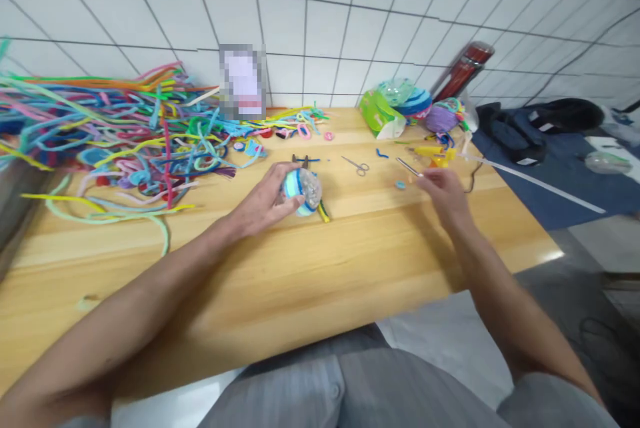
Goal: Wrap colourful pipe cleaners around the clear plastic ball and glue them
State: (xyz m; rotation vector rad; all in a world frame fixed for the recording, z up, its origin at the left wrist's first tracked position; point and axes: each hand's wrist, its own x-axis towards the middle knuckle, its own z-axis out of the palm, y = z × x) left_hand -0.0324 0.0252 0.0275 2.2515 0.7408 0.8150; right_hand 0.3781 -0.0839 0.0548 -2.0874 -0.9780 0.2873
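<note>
My left hand [267, 198] is closed around a small round clear plastic piece wrapped in pipe cleaners [300, 191], striped blue and pale green, just above the table. Behind it lie pliers [324, 211], mostly hidden, their dark jaws and yellow-green handle showing. My right hand [445, 191] is pinched on a slim silver tool [409, 167], whose exact kind I cannot make out. Close by are a yellow glue gun [434, 155] and a small blue ring-shaped piece [401, 185]. Small scissors [357, 165] lie between my two hands.
A big heap of coloured pipe cleaners [125, 128] covers the table's left back. A phone-like blurred panel [243, 81] leans on the tiled wall. Toward the right stand a green packet [380, 113], a yarn ball [443, 116] and a red flask [464, 70]. Dark shoes [565, 115] lie beyond.
</note>
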